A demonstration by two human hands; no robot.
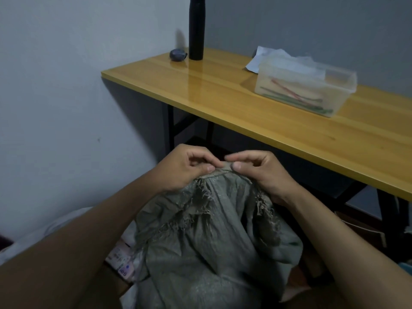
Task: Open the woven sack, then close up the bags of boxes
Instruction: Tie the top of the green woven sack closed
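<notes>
A grey-green woven sack (207, 248) with frayed edges stands low in the middle of the view, its top bunched together. My left hand (185, 168) pinches the sack's top fold from the left with thumb and fingers. My right hand (260, 170) pinches the same fold from the right, the two thumbs almost touching. A labelled package (121, 262) peeks out beside the sack at lower left. The inside of the sack is hidden.
A yellow wooden table (256, 121) on black legs stands just behind the sack. On it are a clear plastic box (305, 88) holding coloured ties, a black cylinder (196, 27) and a small dark object (178, 55). A grey wall lies to the left.
</notes>
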